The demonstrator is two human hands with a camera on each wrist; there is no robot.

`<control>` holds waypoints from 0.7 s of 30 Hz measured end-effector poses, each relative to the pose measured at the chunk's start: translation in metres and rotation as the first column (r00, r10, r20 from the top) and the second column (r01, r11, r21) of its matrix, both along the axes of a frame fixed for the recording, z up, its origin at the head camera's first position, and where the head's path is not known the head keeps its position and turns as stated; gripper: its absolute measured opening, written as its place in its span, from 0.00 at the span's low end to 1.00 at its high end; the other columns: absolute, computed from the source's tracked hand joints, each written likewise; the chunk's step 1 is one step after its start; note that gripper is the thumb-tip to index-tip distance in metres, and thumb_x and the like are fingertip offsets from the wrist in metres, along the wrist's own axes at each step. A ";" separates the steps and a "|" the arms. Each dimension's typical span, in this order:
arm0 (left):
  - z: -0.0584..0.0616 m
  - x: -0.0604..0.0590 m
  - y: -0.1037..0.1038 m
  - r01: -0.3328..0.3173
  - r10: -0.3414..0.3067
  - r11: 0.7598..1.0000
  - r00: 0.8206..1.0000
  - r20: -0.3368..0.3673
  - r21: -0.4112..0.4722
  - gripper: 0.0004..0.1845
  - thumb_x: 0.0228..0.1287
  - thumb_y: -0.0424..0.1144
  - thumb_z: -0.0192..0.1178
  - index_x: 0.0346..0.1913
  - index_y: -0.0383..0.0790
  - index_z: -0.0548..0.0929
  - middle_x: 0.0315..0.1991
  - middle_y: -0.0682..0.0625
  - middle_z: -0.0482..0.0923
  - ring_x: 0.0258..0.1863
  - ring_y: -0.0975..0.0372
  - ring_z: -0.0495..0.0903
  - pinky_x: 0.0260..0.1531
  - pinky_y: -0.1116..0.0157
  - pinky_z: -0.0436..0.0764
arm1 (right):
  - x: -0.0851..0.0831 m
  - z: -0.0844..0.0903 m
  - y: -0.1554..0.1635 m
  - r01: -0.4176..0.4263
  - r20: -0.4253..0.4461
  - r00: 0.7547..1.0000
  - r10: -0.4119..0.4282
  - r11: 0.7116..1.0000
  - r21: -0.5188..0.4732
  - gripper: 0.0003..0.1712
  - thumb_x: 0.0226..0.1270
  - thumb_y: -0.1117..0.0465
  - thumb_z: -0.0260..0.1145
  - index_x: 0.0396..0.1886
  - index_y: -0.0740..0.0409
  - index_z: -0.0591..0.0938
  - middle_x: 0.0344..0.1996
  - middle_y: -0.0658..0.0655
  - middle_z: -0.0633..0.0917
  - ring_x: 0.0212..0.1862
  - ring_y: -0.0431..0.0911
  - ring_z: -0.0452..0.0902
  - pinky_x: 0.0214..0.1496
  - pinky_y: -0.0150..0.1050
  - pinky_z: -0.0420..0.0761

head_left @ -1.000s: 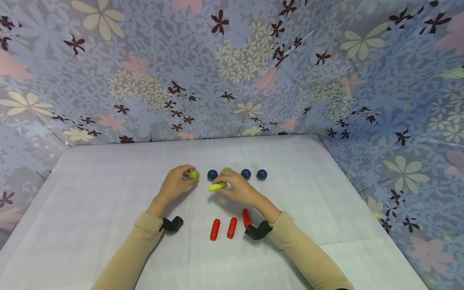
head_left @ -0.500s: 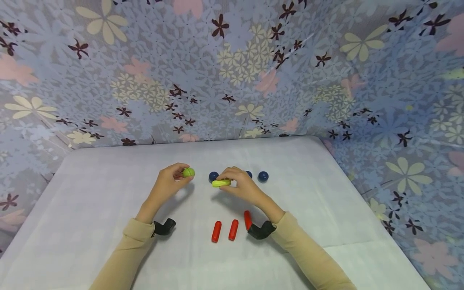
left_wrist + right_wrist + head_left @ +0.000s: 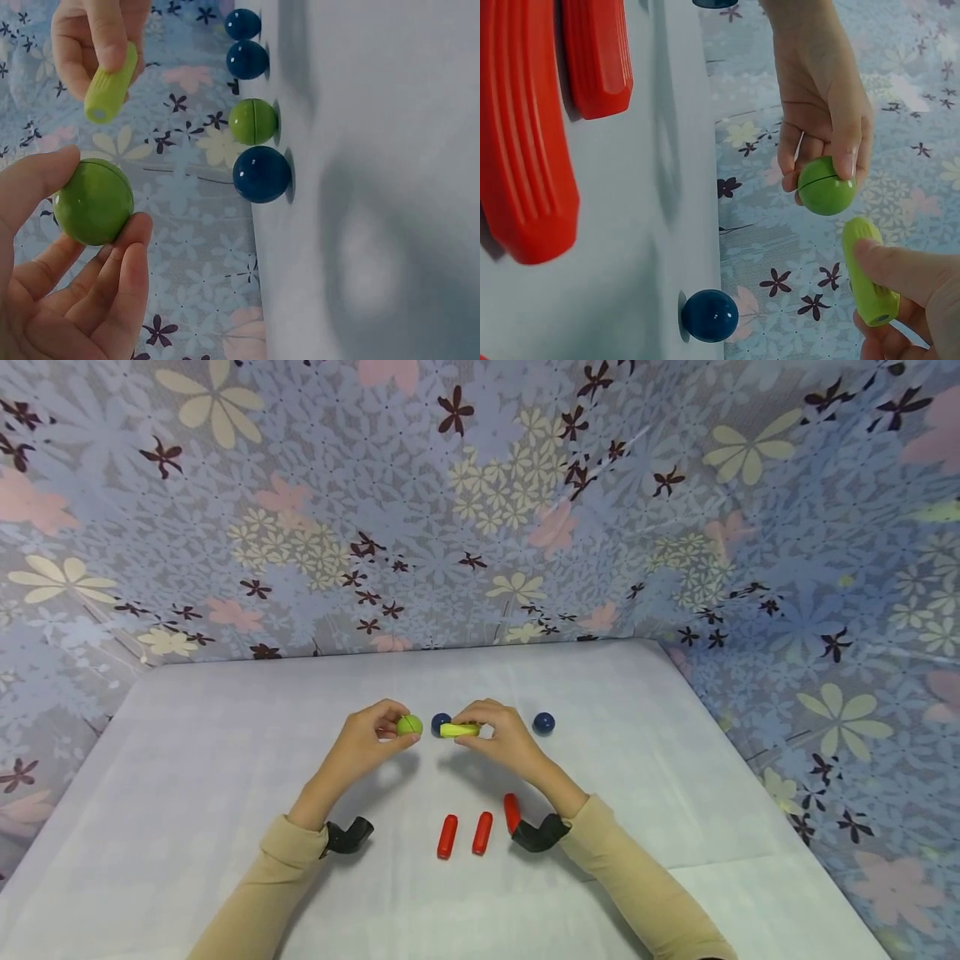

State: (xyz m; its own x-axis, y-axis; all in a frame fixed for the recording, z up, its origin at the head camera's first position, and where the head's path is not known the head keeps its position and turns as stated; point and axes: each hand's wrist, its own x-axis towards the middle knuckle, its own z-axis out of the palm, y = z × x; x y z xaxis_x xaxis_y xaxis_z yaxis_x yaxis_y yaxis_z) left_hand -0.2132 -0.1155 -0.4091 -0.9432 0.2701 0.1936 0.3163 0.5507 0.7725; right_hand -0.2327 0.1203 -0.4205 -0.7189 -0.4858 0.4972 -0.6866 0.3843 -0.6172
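A glossy green ball point(image 3: 409, 725) with a thin seam line is pinched between the thumb and fingers of my left hand point(image 3: 362, 742), raised above the table. To its right, my right hand point(image 3: 506, 739) holds a short ribbed yellow-green stick point(image 3: 459, 730), thumb on one side and fingers on the other. A small gap separates the ball and the stick. In the left wrist view, a row on the cloth has a near blue ball point(image 3: 262, 174), a second green ball point(image 3: 253, 121) and two farther blue balls point(image 3: 247, 59). My right hand hides part of that row in the head view.
Three red ribbed sticks point(image 3: 447, 837) lie on the white-covered table point(image 3: 225, 760) nearer the front. The rightmost red stick point(image 3: 512, 810) is partly covered by the black wrist mount point(image 3: 542, 835). A flowered cloth point(image 3: 420, 543) hangs behind the table.
My left hand lifted the green ball and moved left, then came back right toward the stick. My right hand rose slightly with the yellow-green stick, which now lies more level.
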 end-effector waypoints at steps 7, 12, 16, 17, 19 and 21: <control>-0.003 0.002 0.004 0.015 -0.016 1.000 1.000 0.012 0.006 0.17 0.51 0.45 0.65 0.44 0.43 0.77 0.36 0.50 0.80 0.35 0.62 0.79 0.41 0.65 0.80 | 0.001 0.001 -0.002 -0.019 -0.001 1.000 0.019 1.000 -0.019 0.13 0.48 0.64 0.71 0.37 0.54 0.83 0.35 0.51 0.84 0.36 0.39 0.73 0.37 0.34 0.77; -0.004 0.004 0.008 0.043 -0.043 0.999 0.999 0.011 0.024 0.18 0.51 0.46 0.64 0.44 0.43 0.76 0.35 0.50 0.80 0.35 0.62 0.79 0.41 0.65 0.80 | 0.003 0.003 -0.003 -0.003 0.027 1.000 0.003 1.000 -0.018 0.13 0.46 0.67 0.71 0.36 0.54 0.83 0.35 0.51 0.84 0.35 0.39 0.73 0.37 0.38 0.76; -0.002 0.006 0.011 0.050 -0.051 0.998 0.999 0.014 0.034 0.18 0.52 0.45 0.64 0.44 0.43 0.76 0.35 0.50 0.80 0.35 0.62 0.79 0.42 0.64 0.80 | 0.011 0.010 -0.005 0.016 0.059 0.998 -0.016 1.000 -0.003 0.12 0.47 0.66 0.70 0.35 0.57 0.83 0.35 0.54 0.84 0.35 0.42 0.73 0.38 0.39 0.76; -0.001 0.007 0.012 0.051 -0.052 0.998 0.999 0.014 0.034 0.18 0.52 0.45 0.64 0.44 0.43 0.77 0.35 0.50 0.80 0.35 0.62 0.79 0.42 0.64 0.80 | 0.013 0.013 -0.006 0.020 0.068 0.997 -0.019 1.000 -0.002 0.12 0.47 0.67 0.70 0.35 0.59 0.83 0.35 0.55 0.84 0.35 0.43 0.73 0.39 0.41 0.76; -0.001 0.007 0.012 0.057 -0.057 0.998 0.998 0.011 0.031 0.18 0.52 0.45 0.64 0.44 0.42 0.77 0.35 0.50 0.80 0.36 0.62 0.79 0.42 0.64 0.80 | 0.016 0.018 -0.007 0.021 0.073 0.997 -0.021 1.000 0.004 0.12 0.47 0.68 0.70 0.35 0.60 0.83 0.34 0.56 0.84 0.35 0.44 0.73 0.39 0.42 0.76; -0.001 0.008 0.013 0.068 -0.068 0.997 0.998 0.008 0.033 0.18 0.52 0.45 0.64 0.45 0.42 0.77 0.35 0.49 0.80 0.36 0.62 0.79 0.41 0.65 0.80 | 0.020 0.023 -0.008 0.014 0.074 0.997 -0.014 1.000 0.003 0.12 0.47 0.69 0.69 0.35 0.62 0.83 0.34 0.57 0.84 0.34 0.45 0.73 0.38 0.42 0.76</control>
State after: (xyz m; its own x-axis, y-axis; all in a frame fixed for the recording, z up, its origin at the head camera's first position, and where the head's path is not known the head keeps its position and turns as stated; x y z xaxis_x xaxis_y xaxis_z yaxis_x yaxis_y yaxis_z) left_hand -0.2056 -0.1025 -0.4097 -0.9245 0.3274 0.1953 0.3454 0.5025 0.7926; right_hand -0.2129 0.1126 -0.3976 -0.7603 -0.4769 0.4411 -0.6336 0.3949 -0.6653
